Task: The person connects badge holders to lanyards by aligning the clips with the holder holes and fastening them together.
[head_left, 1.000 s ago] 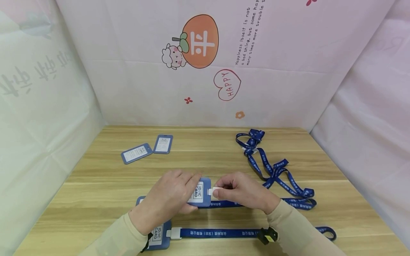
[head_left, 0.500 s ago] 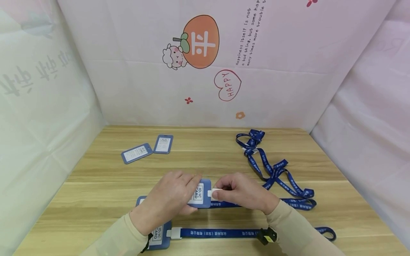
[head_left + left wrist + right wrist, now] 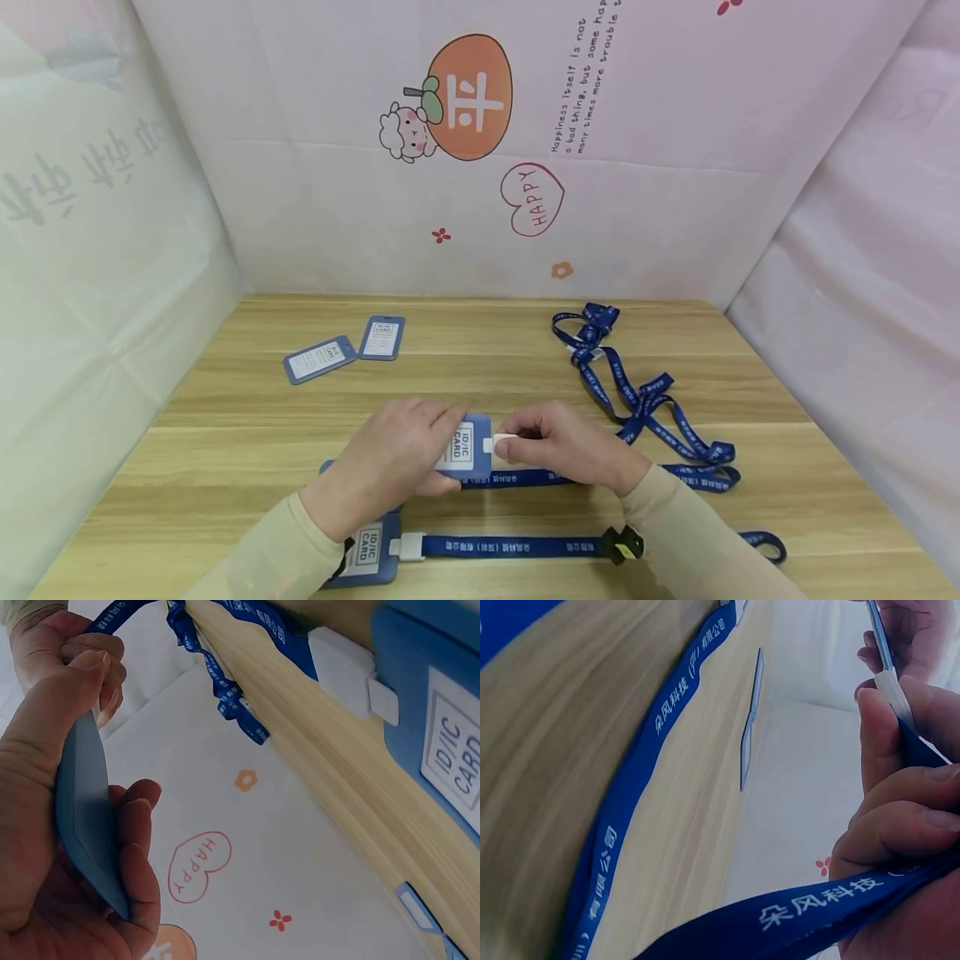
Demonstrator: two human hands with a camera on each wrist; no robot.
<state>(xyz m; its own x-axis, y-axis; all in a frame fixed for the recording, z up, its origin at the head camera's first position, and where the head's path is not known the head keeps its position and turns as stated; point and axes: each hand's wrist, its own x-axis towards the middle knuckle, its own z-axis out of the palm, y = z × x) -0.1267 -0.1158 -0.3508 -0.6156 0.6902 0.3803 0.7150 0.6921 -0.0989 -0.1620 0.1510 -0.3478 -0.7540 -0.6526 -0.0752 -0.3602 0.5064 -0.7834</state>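
My left hand (image 3: 393, 454) grips a blue ID card holder (image 3: 474, 446) between thumb and fingers, above the table. My right hand (image 3: 570, 446) pinches the white lanyard clip (image 3: 891, 694) at the holder's slotted end. From that clip a blue lanyard strap (image 3: 810, 907) with white lettering runs through the right fingers. Under the left hand lies another card holder, mostly hidden, with its strap (image 3: 525, 477) stretching right. Closer to me, a third card holder (image 3: 380, 550) lies joined to a white clip (image 3: 412, 547) and a straight blue strap (image 3: 517, 547).
Two loose card holders (image 3: 321, 360) (image 3: 382, 338) lie at the back left of the wooden table (image 3: 465, 367). Tangled blue lanyards (image 3: 600, 375) are at the back right. Printed white cloth (image 3: 337, 225) walls in the back and sides.
The held card holder and clip have shifted slightly left and up with both hands. The grip of each hand looks unchanged, and the things on the table have stayed put.
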